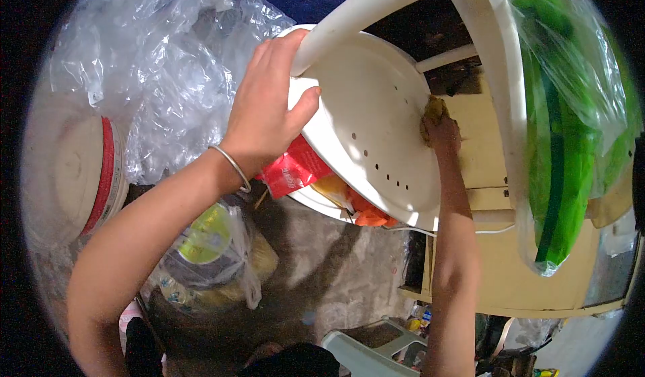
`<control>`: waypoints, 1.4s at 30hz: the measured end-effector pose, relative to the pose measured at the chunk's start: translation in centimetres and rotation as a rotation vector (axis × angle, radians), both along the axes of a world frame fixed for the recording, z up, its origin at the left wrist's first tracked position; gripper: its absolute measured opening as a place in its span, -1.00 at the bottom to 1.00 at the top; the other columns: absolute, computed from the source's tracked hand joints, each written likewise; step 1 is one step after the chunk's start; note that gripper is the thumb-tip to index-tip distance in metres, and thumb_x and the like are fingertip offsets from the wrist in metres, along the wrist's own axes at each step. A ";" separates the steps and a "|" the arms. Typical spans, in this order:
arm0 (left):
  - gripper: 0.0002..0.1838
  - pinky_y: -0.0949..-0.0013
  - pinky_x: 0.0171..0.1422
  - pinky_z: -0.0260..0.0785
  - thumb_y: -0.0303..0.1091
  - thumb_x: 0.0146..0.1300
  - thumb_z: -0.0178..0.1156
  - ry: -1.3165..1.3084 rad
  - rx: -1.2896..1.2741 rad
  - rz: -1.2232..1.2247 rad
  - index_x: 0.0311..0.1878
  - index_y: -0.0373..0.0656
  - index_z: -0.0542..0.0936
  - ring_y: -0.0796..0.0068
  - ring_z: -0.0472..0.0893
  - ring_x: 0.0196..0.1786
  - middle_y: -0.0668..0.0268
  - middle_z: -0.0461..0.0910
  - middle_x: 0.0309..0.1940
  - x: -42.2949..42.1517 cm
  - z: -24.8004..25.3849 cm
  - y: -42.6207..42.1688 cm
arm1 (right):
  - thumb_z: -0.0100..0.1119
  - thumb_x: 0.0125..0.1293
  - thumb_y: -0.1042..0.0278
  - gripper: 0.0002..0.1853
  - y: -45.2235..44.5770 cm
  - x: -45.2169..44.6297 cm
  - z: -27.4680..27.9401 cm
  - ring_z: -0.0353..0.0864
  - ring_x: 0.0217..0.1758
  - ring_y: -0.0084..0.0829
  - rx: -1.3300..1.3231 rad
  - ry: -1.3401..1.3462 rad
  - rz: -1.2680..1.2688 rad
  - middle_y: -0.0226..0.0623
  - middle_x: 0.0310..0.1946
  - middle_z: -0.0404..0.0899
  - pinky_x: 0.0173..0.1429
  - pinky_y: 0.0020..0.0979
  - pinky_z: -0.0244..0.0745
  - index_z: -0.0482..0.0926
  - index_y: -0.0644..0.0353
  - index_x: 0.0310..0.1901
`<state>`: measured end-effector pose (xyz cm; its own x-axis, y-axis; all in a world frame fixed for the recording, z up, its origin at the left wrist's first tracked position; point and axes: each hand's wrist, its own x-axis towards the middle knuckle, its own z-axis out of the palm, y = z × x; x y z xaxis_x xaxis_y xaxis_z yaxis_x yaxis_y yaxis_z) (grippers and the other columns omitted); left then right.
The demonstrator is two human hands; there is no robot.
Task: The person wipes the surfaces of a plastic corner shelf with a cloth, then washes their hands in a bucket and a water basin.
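Holding the white chair (pixel 386 111) between both hands, with its perforated panel (pixel 356 98) slanting lengthwise from beside the left hand (pixel 272 91) to the near side of the right hand (pixel 443 134). On the left, closed around the lower end of the armrest (pixel 366 9). On the right, curled over a yellowish-brown wad (pixel 435 110), hard to call cloth or sponge, at the panel's far edge. Bent at the left elbow, reaching nearly straight forward on the right

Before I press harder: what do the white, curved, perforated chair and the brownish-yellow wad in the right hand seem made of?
White chair: probably moulded plastic, smooth, softly shiny; unbroken curves. Brownish-yellow wad: perhaps sponge or cloth, matt; rough, uneven surface.
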<state>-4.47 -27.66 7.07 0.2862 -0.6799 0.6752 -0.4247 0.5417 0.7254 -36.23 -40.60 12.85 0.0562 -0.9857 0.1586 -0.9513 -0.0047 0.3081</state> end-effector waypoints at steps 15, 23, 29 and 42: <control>-0.39 0.19 0.18 0.17 -0.47 -0.04 0.16 -0.062 0.046 -0.012 0.15 -0.28 0.23 0.04 0.36 0.04 0.01 0.36 -0.03 0.6 -0.2 -0.1 | 0.07 0.15 0.23 -0.67 0.6 -3.5 -0.3 0.56 -0.34 -0.28 -0.034 -0.267 0.236 -0.10 -0.35 0.58 -0.26 -0.27 0.47 0.53 0.31 -0.15; -0.43 0.10 0.21 0.11 -0.49 -0.04 0.13 0.008 0.031 -0.020 0.10 -0.31 0.23 -0.03 0.32 0.02 0.00 0.36 -0.10 0.2 0.1 0.0 | 0.05 0.20 0.33 -0.73 -0.4 -7.3 -1.9 0.47 -0.39 -0.42 -0.296 -0.426 0.112 -0.22 -0.38 0.55 -0.29 -0.36 0.41 0.53 0.41 -0.21; -0.43 0.06 0.25 0.07 -0.49 -0.05 0.13 -0.012 0.061 -0.032 0.10 -0.30 0.24 -0.05 0.32 0.04 -0.01 0.36 -0.10 0.6 0.4 0.2 | -0.02 0.26 0.33 -0.66 -10.8 -6.9 -5.5 0.51 -0.18 -0.28 -0.224 -1.011 0.222 -0.09 -0.17 0.53 -0.07 -0.32 0.42 0.47 0.39 -0.03; -0.41 0.19 0.15 0.18 -0.48 -0.07 0.15 -0.028 0.093 -0.011 0.11 -0.29 0.24 0.03 0.36 0.02 0.01 0.36 -0.09 0.5 0.1 0.0 | 0.01 0.19 0.07 -0.58 -4.8 4.1 -2.2 0.58 -0.31 -0.05 -0.201 -0.298 0.088 0.00 -0.34 0.58 -0.22 -0.16 0.52 0.54 0.35 -0.21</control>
<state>-3.97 -27.69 7.17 0.2606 -0.7430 0.6164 -0.4401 0.4769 0.7608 -32.13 -45.38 10.70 0.0621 -0.9268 0.3705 -0.9981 -0.0585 0.0211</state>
